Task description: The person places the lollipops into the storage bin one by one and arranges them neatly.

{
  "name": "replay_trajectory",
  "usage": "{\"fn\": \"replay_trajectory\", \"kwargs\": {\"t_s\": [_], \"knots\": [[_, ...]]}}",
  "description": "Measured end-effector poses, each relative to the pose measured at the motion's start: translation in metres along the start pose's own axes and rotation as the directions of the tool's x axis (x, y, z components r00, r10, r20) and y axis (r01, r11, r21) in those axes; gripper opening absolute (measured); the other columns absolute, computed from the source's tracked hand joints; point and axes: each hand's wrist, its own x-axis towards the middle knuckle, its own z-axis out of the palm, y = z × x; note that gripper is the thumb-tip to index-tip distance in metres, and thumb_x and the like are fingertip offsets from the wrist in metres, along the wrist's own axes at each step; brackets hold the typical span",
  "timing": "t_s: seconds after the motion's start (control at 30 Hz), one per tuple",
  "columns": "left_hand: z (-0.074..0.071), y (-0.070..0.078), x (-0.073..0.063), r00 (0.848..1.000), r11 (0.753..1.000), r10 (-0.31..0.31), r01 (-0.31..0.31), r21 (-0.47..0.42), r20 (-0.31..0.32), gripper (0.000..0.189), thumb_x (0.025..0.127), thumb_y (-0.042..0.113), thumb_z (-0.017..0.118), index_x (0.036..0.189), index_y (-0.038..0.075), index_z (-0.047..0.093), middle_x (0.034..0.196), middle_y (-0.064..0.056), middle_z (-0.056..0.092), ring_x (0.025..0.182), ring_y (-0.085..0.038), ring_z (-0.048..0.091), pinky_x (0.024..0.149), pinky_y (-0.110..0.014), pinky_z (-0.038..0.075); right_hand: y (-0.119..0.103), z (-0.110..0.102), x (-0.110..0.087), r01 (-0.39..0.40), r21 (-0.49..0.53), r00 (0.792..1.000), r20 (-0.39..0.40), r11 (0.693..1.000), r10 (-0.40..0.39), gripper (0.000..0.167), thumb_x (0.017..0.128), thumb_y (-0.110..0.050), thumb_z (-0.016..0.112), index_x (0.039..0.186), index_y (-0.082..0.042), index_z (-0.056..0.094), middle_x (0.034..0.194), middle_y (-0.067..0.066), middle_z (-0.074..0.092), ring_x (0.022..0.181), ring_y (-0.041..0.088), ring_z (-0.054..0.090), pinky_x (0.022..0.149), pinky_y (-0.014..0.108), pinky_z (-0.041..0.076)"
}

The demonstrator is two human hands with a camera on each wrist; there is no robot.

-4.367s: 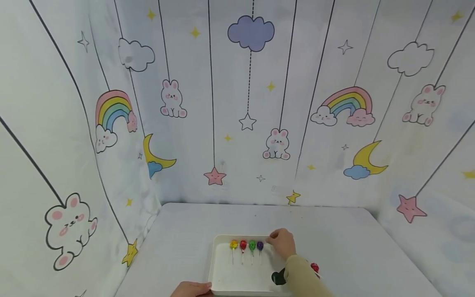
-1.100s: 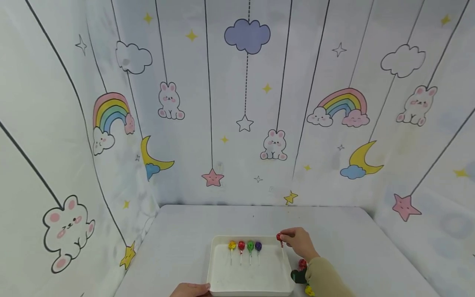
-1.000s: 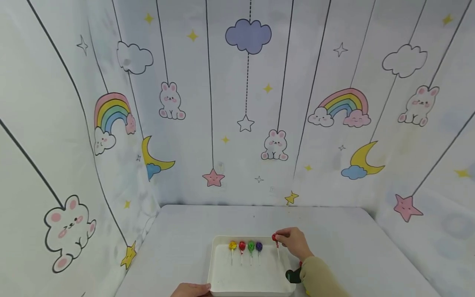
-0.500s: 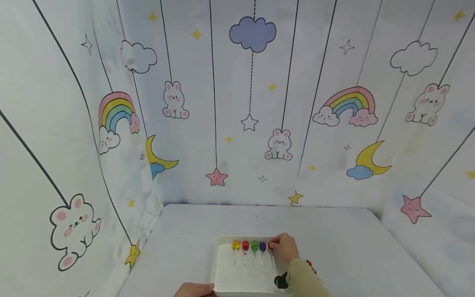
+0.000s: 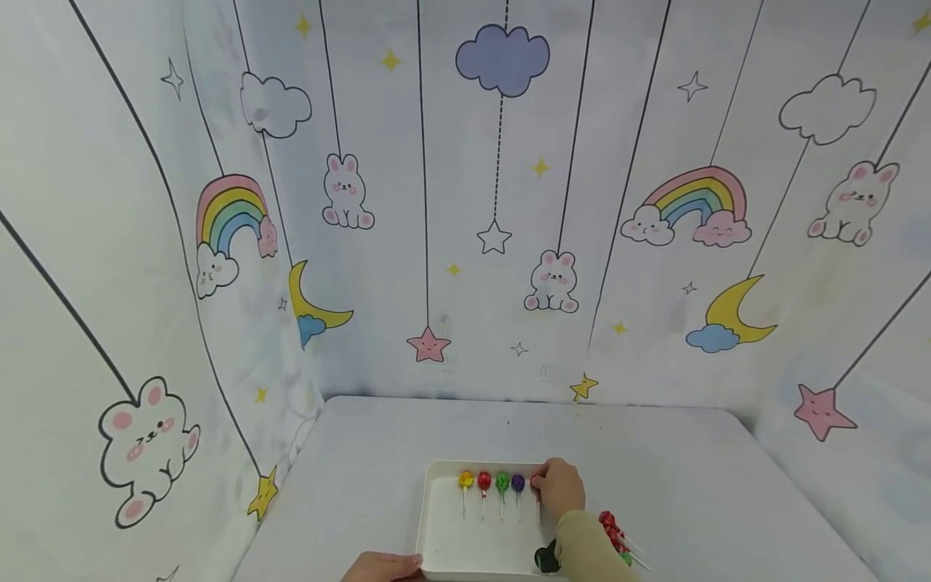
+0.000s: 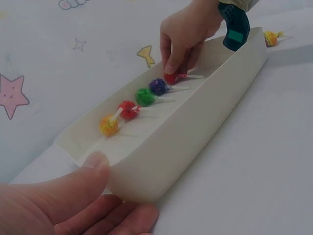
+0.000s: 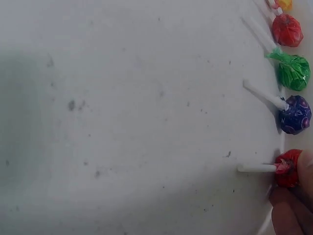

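A white tray (image 5: 480, 558) lies on the table, its near left corner gripped by my left hand (image 5: 381, 567), thumb at the rim and fingers below. Along the far wall runs a row of lollipops: yellow (image 5: 465, 481), red (image 5: 484, 481), green (image 5: 503, 482) and purple (image 5: 518, 483). At the row's right end my right hand (image 5: 562, 489) pinches another red lollipop (image 7: 286, 169) by its wrapped head. In the right wrist view its white stick lies along the tray floor, pointing the same way as the others. Fingers partly cover its head.
Right of the tray, beside my right sleeve (image 5: 592, 550), lies a bunch of red and green lollipops (image 5: 612, 529) with white sticks. A yellow lollipop (image 6: 270, 38) shows beyond the tray's end in the left wrist view. A dark band (image 6: 235, 28) sits on my right wrist.
My right hand has brought the red lollipop left and down from the tray's far right corner to beside the purple one. The left hand keeps hold of the tray.
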Motion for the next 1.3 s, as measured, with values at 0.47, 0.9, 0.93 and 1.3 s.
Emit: {"fn": "replay_trajectory", "kwargs": {"t_s": [0.47, 0.9, 0.93, 1.3], "knots": [[0.001, 0.004, -0.002, 1.0, 1.0, 0.009, -0.009, -0.002, -0.002, 0.042, 0.099, 0.025, 0.07, 0.113, -0.014, 0.069, 0.098, -0.015, 0.078, 0.095, -0.026, 0.076, 0.085, -0.039, 0.065, -0.002, 0.0, 0.003, -0.015, -0.02, 1.0, 0.005, 1.0, 0.015, 0.015, 0.091, -0.009, 0.075, 0.078, -0.008, 0.067, 0.066, -0.001, 0.061, 0.064, 0.016, 0.053, 0.06, 0.033, 0.048], [0.0, -0.001, -0.001, 0.999, 1.0, 0.031, -0.031, -0.007, 0.045, 0.045, 0.1, 0.029, 0.068, 0.114, -0.014, 0.069, 0.098, -0.015, 0.078, 0.097, -0.028, 0.076, 0.086, -0.04, 0.065, -0.004, -0.006, 0.0, -0.039, 0.013, 0.999, 0.016, 0.999, 0.038, 0.016, 0.09, -0.009, 0.075, 0.078, -0.008, 0.065, 0.066, -0.001, 0.061, 0.063, 0.016, 0.052, 0.058, 0.029, 0.043], [-0.001, -0.001, -0.001, 0.998, 0.999, 0.032, -0.032, -0.007, 0.047, 0.046, 0.1, 0.029, 0.068, 0.114, -0.014, 0.069, 0.098, -0.015, 0.078, 0.097, -0.029, 0.076, 0.086, -0.04, 0.065, -0.004, -0.006, 0.0, -0.04, 0.019, 0.999, 0.021, 0.999, 0.04, 0.016, 0.09, -0.009, 0.075, 0.078, -0.008, 0.066, 0.066, -0.001, 0.061, 0.063, 0.016, 0.053, 0.058, 0.029, 0.043], [-0.003, -0.005, 0.001, 0.997, 0.999, 0.009, -0.007, -0.032, 0.076, 0.046, 0.1, 0.03, 0.067, 0.117, -0.013, 0.068, 0.1, -0.015, 0.077, 0.099, -0.029, 0.076, 0.088, -0.039, 0.064, -0.006, -0.04, -0.002, 0.013, 0.062, 0.999, 0.048, 0.998, -0.016, 0.018, 0.092, -0.007, 0.074, 0.105, 0.005, 0.072, 0.094, 0.014, 0.073, 0.085, 0.026, 0.067, 0.082, 0.048, 0.062]]}}
